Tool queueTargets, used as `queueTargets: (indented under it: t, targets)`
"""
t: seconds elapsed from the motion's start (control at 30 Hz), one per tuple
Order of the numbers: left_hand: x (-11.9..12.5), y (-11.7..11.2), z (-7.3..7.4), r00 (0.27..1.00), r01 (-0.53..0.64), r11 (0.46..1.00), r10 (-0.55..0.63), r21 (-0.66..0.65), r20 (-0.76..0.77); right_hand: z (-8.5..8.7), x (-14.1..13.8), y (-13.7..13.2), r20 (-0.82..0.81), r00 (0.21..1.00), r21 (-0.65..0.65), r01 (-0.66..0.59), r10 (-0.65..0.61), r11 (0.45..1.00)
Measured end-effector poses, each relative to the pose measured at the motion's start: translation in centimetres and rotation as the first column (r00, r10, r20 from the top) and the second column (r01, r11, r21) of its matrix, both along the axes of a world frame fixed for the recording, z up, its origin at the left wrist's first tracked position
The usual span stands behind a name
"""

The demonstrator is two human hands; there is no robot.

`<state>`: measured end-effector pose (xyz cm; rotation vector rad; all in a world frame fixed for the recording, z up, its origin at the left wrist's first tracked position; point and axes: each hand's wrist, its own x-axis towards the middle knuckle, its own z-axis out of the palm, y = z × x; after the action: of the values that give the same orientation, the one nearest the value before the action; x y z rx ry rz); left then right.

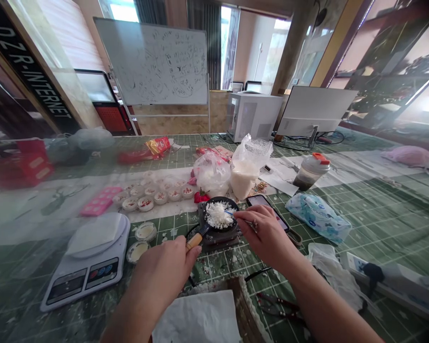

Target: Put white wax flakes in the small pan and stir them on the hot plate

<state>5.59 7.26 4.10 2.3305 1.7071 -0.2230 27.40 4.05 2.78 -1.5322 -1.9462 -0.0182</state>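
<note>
A small black frying pan (207,228) holds a heap of white flakes (218,216). It rests on a dark, square hot plate (219,242). My left hand (169,264) is wrapped round the pan's wooden handle (194,242). With its fingers pinched, my right hand (264,233) holds a thin blue stick (229,213), whose tip reaches into the flakes at the pan's right side. Behind that hand lies a phone (271,209). Two small cups of pale, smooth filling (145,232) stand left of the pan.
A white kitchen scale (109,269) is at left, near a pink mold (100,201) and several decorated cups (145,204). Plastic bags of white material (243,178) stand behind the pan. A tissue pack (318,216), shaker bottle (311,172), power strip (396,281) and pliers-like tool (277,305) lie rightward.
</note>
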Motion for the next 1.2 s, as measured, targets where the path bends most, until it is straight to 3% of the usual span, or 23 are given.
queueTargets:
  t: [0.17,0.3,0.47,0.6,0.77,0.97,1.13,1.2]
  targets:
    - [0.0,-0.1,0.0,1.0,-0.001,1.0,0.001,0.019,-0.02,0.6,0.4,-0.7,0.005,0.991,0.041,0.131,-0.131,0.991]
    - [0.1,-0.2,0.2,1.0,0.009,1.0,-0.008,0.027,-0.028,1.0,0.7,-1.0,0.002,0.998,-0.021,0.058,-0.058,0.998]
    - [0.2,-0.3,0.3,0.999,-0.018,1.0,0.018,0.006,-0.036,1.1,1.0,-1.1,0.034,0.992,0.037,0.118,-0.119,0.992]
    - [0.1,-0.3,0.2,1.0,0.007,1.0,-0.007,0.023,-0.021,1.1,1.1,-1.3,0.039,0.999,-0.019,0.038,-0.037,0.999]
    - [0.0,-0.3,0.1,1.0,0.0,1.0,-0.001,-0.007,-0.014,1.2,0.9,-1.6,0.055,0.994,0.028,0.098,-0.099,0.995]
    - [0.1,-0.3,0.1,1.0,-0.004,1.0,0.004,0.012,-0.017,1.0,-0.2,-1.6,-0.032,0.996,-0.087,-0.082,0.08,0.993]
    - [0.2,-0.3,0.1,1.0,0.002,1.0,-0.002,0.007,-0.022,1.0,0.0,-1.6,-0.114,0.993,0.006,0.03,-0.029,1.0]
    - [0.2,-0.3,0.1,1.0,0.005,1.0,-0.004,0.016,-0.022,1.1,0.0,-1.7,-0.141,0.99,-0.017,0.003,-0.005,1.0]
